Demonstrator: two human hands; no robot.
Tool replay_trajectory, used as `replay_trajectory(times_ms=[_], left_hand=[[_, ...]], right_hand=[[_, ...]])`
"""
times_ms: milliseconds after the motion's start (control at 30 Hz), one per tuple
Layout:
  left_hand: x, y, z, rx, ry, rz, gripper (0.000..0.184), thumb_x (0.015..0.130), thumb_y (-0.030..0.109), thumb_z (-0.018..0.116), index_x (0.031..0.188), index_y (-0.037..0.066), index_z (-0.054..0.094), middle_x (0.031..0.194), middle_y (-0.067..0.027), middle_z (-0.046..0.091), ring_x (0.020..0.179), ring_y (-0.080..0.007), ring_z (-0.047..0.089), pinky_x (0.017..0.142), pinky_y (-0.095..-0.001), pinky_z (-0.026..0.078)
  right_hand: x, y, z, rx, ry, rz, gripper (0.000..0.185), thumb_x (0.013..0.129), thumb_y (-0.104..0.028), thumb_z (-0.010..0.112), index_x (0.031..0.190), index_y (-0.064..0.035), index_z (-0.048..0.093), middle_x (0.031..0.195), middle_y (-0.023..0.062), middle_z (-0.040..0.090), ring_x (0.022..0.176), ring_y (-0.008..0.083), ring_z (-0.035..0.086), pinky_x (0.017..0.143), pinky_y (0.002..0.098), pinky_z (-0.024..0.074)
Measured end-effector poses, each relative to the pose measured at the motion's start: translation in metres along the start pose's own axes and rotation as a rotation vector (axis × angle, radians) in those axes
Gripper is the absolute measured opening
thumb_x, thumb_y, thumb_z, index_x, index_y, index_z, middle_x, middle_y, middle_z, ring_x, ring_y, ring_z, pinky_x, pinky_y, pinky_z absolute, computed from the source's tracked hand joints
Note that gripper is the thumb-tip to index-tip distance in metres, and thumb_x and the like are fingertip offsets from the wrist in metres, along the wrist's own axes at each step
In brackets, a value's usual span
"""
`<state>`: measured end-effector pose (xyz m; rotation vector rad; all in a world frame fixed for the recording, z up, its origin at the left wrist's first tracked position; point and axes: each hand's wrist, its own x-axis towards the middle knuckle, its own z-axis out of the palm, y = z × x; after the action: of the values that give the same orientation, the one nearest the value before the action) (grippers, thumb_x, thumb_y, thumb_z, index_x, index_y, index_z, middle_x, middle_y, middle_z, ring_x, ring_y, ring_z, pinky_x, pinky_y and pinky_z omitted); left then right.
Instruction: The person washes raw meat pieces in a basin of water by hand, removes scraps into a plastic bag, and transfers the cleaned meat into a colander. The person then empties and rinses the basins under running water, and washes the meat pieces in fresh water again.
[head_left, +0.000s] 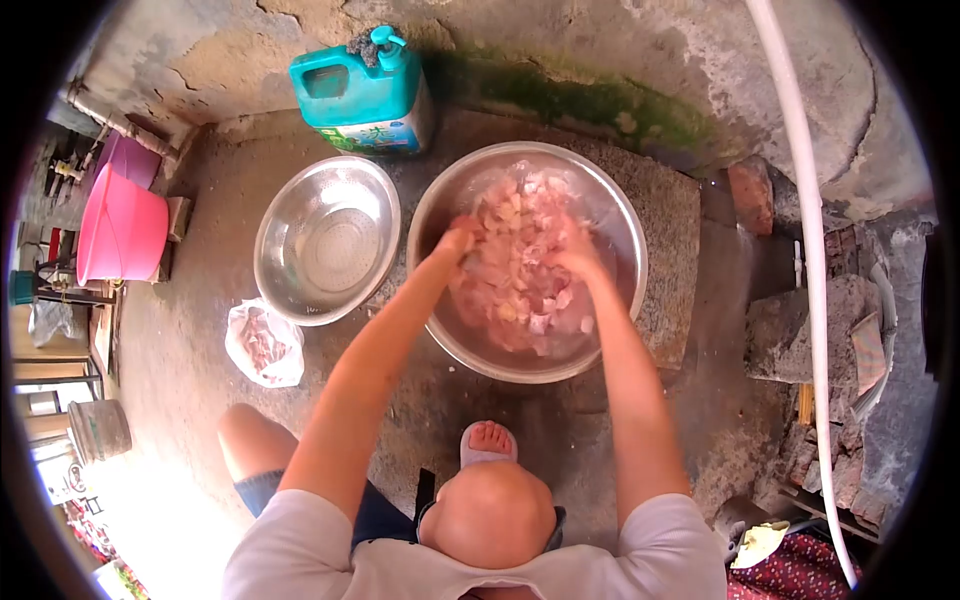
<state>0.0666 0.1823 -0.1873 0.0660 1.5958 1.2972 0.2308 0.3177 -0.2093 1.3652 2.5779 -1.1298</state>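
Note:
Both my hands are inside a wide steel basin [632, 250] with many pale pink pieces of raw meat [520, 270] in cloudy water. My left hand [458, 240] is at the left side of the meat, its fingers blurred and partly under the water. Across from it, my right hand [577, 248] touches the meat at the right, its fingers also smeared and partly hidden. Whether either hand grips a piece cannot be made out. Left of the basin stands a steel colander [335, 245] with a perforated bottom and no meat in it.
A plastic bag [265, 345] with pinkish contents lies below the colander. Behind them is a teal pump jug [360, 95] against the wall. A pink bucket [125, 225] stands far left. A white pipe [808, 180] runs down the right, near stone blocks [820, 325].

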Motion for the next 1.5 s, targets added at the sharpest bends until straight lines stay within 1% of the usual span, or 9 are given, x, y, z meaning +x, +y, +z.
replay_trajectory(times_ms=[133,300,533,800,1033,1100,1167,1233,1500], left_hand=[[0.038,-0.048,0.021,-0.180,-0.267,-0.167,0.031,0.086,0.025,0.048,0.110,0.007,0.050,0.099,-0.0075,0.058,0.083,-0.0195,0.058,0.070,-0.0315,0.049],[-0.003,-0.044,0.010,-0.333,-0.408,0.145,0.034,0.089,0.027,0.044,0.113,0.003,0.047,0.102,-0.0104,0.057,0.087,-0.0209,0.059,0.075,-0.0322,0.050],[-0.047,-0.018,0.011,-0.537,-0.478,0.103,0.030,0.089,0.033,0.044,0.103,0.007,0.053,0.083,-0.0050,0.060,0.076,-0.0137,0.058,0.062,-0.0268,0.048],[-0.074,-0.003,0.011,-0.566,-0.556,0.127,0.028,0.088,0.018,0.042,0.113,0.007,0.048,0.105,-0.0079,0.054,0.097,-0.0224,0.052,0.082,-0.0405,0.046],[-0.068,-0.003,-0.001,-0.443,-0.535,0.062,0.037,0.087,0.022,0.043,0.121,0.010,0.042,0.106,-0.0069,0.052,0.086,-0.0163,0.055,0.065,-0.0302,0.049],[0.005,-0.047,-0.025,-0.622,-1.195,-0.035,0.039,0.086,0.024,0.044,0.123,0.010,0.041,0.107,-0.0066,0.052,0.088,-0.0164,0.054,0.070,-0.0299,0.046],[0.000,-0.043,-0.024,-0.395,-1.156,-0.105,0.042,0.086,0.026,0.045,0.124,0.010,0.040,0.107,-0.0064,0.052,0.091,-0.0165,0.052,0.074,-0.0296,0.044],[-0.085,0.013,-0.001,0.184,-0.390,-0.121,0.045,0.085,0.029,0.047,0.125,0.009,0.039,0.108,-0.0062,0.052,0.095,-0.0165,0.051,0.077,-0.0292,0.042],[-0.104,0.016,0.012,0.154,-0.535,0.219,0.044,0.080,0.026,0.050,0.119,0.006,0.046,0.114,-0.0049,0.050,0.105,-0.0156,0.046,0.087,-0.0291,0.037]], right_hand=[[-0.016,-0.016,0.030,0.928,-0.273,0.005,0.076,0.067,-0.002,0.064,0.132,-0.0069,0.025,0.130,0.0173,0.032,0.116,0.0272,0.039,0.088,0.0365,0.0413],[-0.043,-0.032,0.003,1.050,-0.237,0.081,0.062,0.071,-0.001,0.061,0.125,0.0014,0.031,0.119,0.0147,0.044,0.108,0.0216,0.047,0.079,0.0271,0.0462],[-0.071,-0.027,-0.013,1.352,-0.069,0.054,0.047,0.078,-0.015,0.061,0.117,-0.0013,0.039,0.111,0.0115,0.052,0.097,0.0168,0.054,0.076,0.0276,0.0459],[-0.089,-0.034,-0.026,1.613,-0.135,0.087,0.032,0.086,-0.029,0.048,0.108,-0.0051,0.051,0.101,0.0079,0.057,0.086,0.0184,0.057,0.073,0.0311,0.0462],[-0.089,-0.017,-0.021,1.890,-0.263,0.117,0.033,0.090,-0.029,0.038,0.111,-0.0060,0.049,0.105,0.0103,0.055,0.088,0.0249,0.055,0.078,0.0411,0.0451],[-0.089,-0.018,-0.022,2.010,-0.327,0.063,0.034,0.091,-0.028,0.035,0.112,-0.0052,0.048,0.104,0.0118,0.055,0.086,0.0268,0.056,0.078,0.0426,0.0450],[-0.086,-0.015,-0.019,2.020,-0.429,-0.083,0.035,0.091,-0.028,0.033,0.114,-0.0048,0.046,0.105,0.0126,0.054,0.088,0.0274,0.055,0.079,0.0431,0.0449],[-0.088,-0.018,-0.021,2.010,-0.416,-0.077,0.036,0.091,-0.029,0.032,0.116,-0.0064,0.046,0.107,0.0138,0.053,0.089,0.0286,0.055,0.079,0.0440,0.0447],[-0.107,-0.058,-0.045,1.938,-0.394,-0.026,0.043,0.090,-0.032,0.035,0.126,-0.0083,0.037,0.124,0.0151,0.043,0.104,0.0320,0.050,0.087,0.0459,0.0405]])
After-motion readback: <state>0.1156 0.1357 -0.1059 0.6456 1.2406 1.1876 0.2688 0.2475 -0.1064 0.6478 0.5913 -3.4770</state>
